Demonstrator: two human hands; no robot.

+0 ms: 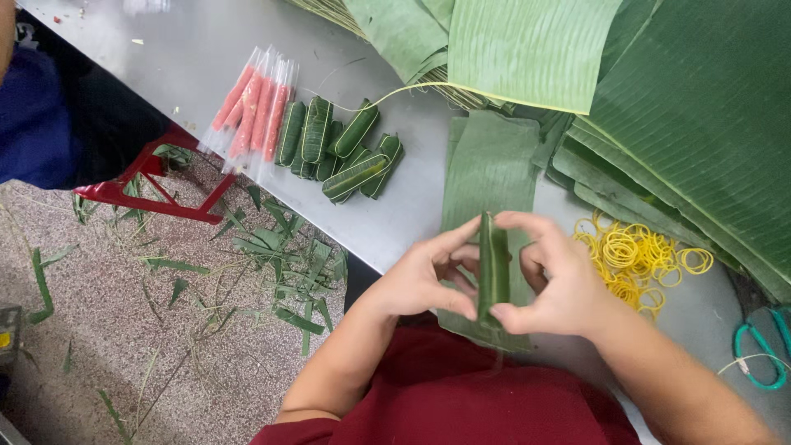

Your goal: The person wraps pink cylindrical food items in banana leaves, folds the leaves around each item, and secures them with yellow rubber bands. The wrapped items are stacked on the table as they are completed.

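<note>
Both hands hold one small green leaf-wrapped roll (493, 268) upright above a cut strip of banana leaf (486, 173) on the steel table (198, 49). My left hand (424, 276) pinches the roll from the left, thumb at its lower end. My right hand (554, 280) grips it from the right, fingers curled over its top and thumb at its bottom. A heap of yellow rubber bands (638, 259) lies just right of my right hand.
Several finished leaf rolls (342, 148) lie piled at the table's left, beside pink sausages in clear plastic sleeves (251, 107). Large banana leaves (659, 91) cover the far right. Green-handled scissors (762, 354) lie at the right edge. A red stool (156, 194) and leaf scraps (272, 272) are on the floor.
</note>
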